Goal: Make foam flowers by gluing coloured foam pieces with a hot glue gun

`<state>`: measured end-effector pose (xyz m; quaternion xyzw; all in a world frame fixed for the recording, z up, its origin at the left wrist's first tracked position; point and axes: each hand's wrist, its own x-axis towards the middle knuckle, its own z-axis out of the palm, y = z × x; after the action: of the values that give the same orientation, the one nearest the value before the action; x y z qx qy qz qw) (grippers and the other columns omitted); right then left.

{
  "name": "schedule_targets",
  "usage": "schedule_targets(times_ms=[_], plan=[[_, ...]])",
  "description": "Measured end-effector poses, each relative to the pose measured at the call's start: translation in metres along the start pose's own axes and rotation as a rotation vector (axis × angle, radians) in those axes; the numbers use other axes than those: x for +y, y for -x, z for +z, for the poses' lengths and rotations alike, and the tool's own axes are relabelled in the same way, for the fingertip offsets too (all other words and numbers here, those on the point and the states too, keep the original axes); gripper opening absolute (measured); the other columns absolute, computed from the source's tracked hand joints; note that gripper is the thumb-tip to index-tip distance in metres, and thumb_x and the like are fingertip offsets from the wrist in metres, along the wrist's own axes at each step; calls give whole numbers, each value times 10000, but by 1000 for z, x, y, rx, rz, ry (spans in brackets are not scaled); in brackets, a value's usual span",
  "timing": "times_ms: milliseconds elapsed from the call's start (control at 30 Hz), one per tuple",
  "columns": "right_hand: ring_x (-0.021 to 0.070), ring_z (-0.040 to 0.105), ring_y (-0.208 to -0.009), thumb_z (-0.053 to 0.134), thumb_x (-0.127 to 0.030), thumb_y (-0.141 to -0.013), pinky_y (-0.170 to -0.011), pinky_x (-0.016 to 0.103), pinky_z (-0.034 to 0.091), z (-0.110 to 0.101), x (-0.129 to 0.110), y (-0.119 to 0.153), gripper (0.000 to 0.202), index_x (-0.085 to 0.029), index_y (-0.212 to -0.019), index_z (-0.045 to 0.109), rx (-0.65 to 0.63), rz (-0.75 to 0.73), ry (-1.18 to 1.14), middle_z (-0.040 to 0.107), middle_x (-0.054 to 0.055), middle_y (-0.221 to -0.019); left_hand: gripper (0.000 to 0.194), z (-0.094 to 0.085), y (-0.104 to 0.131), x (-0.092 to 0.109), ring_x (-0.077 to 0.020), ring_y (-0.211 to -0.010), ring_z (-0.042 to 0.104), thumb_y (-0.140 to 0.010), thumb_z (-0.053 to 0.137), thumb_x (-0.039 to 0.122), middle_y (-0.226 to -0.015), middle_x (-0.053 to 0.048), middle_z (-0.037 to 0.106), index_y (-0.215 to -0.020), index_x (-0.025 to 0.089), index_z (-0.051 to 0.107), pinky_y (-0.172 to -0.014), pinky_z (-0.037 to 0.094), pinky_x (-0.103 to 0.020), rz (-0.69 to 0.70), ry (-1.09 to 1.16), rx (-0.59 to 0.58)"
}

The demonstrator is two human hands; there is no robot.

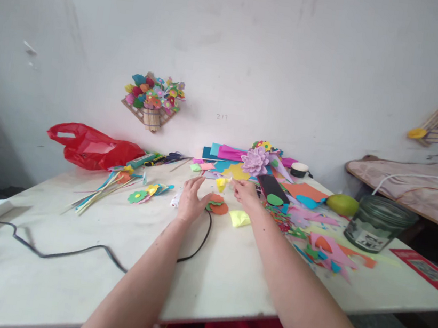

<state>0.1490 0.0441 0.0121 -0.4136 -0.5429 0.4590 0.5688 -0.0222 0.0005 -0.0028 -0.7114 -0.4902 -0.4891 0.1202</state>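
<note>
My right hand [244,193] is closed in a pinch at the edge of a small yellow foam piece [221,185], raised just above the table. My left hand [193,199] rests low over the table with its thumb apart from the fingers. Beside its outer edge shows a white, spotted object [176,199], partly covered by the hand. By the left thumb lie orange and green scalloped foam flowers [219,207]. A black cord [207,232] runs from near them under my left forearm. A pale yellow folded piece [239,219] lies below my right hand.
Foam scraps [323,247], a phone [273,188], a green mango-like fruit [341,204] and a glass jar [376,225] stand to the right. Left are thin sticks [96,193], cut flowers [146,193] and a red bag [92,147]. Colored sheets [228,153] lie along the wall.
</note>
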Motion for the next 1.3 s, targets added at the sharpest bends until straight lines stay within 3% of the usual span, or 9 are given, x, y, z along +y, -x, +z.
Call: schedule_targets(times_ms=[100, 200, 333, 400, 633, 767, 967, 1067, 1300], plan=[[63, 290, -320, 524, -361, -678, -331, 200, 205, -12, 10, -9, 324, -193, -452, 364, 156, -17, 299, 303, -57, -347, 442, 0, 1, 0, -198, -1047, 436, -723, 526, 357, -1068, -79, 550, -1126, 182, 477, -887, 366, -343, -17, -28, -34], [125, 457, -441, 574, -270, -631, -421, 224, 307, -24, 16, -17, 266, -178, -421, 437, 213, -9, 608, 420, 3, -375, 421, 1, 2, 2, -206, -1069, 425, -727, 517, 367, -1010, -70, 590, -1109, 188, 507, -888, 363, -340, 8, -58, -130], [219, 574, -685, 562, -284, -652, -592, 278, 389, -37, 14, -21, 186, -125, -566, 608, 217, 16, 1064, 613, 138, -643, 384, 3, 4, 7, -221, -1112, 398, -732, 511, 353, -1008, -61, 601, -1088, 211, 533, -903, 340, -370, 23, -89, -211], [230, 581, -731, 541, -281, -673, -634, 285, 394, -41, 11, -21, 205, -106, -660, 647, 224, -1, 1134, 633, 162, -722, 377, 3, 4, 7, -223, -1114, 400, -729, 513, 349, -1002, -60, 604, -1081, 216, 541, -903, 340, -374, 13, -98, -226], [169, 564, -754, 430, -192, -735, -628, 224, 379, -34, -7, -13, 219, -147, -754, 644, 244, -154, 1018, 636, 87, -724, 353, 8, 5, 1, -219, -1088, 425, -733, 501, 369, -952, -60, 619, -1037, 202, 570, -903, 345, -364, -7, -108, -203], [131, 515, -570, 406, -269, -760, -500, 222, 362, -15, -11, -5, 228, -150, -698, 591, 142, -119, 729, 565, 42, -612, 343, 8, 5, 0, -217, -1076, 433, -735, 501, 360, -944, -61, 622, -1027, 197, 575, -894, 356, -356, -4, -105, -187], [59, 403, -361, 447, -112, -721, -341, 179, 303, 10, -7, 4, 120, -176, -812, 493, -76, 49, 171, 476, -43, -527, 334, 5, 4, 3, -215, -1064, 441, -723, 521, 330, -925, -58, 628, -1021, 191, 578, -891, 362, -347, -18, -107, -180], [50, 371, -312, 483, -161, -731, -305, 177, 265, 15, -9, 8, 38, -166, -694, 488, -134, 32, 161, 457, -51, -463, 322, 4, 4, 3, -211, -1062, 443, -724, 520, 320, -938, -56, 624, -1013, 193, 582, -890, 365, -342, -17, -99, -168], [30, 318, -287, 489, -361, -738, -310, 162, 238, 18, -6, 10, 261, -147, -590, 510, -145, -88, 229, 369, -76, -354, 318, 6, 5, 1, -211, -1043, 457, -720, 526, 325, -904, -64, 628, -995, 180, 592, -866, 391, -344, -10, -108, -137]])
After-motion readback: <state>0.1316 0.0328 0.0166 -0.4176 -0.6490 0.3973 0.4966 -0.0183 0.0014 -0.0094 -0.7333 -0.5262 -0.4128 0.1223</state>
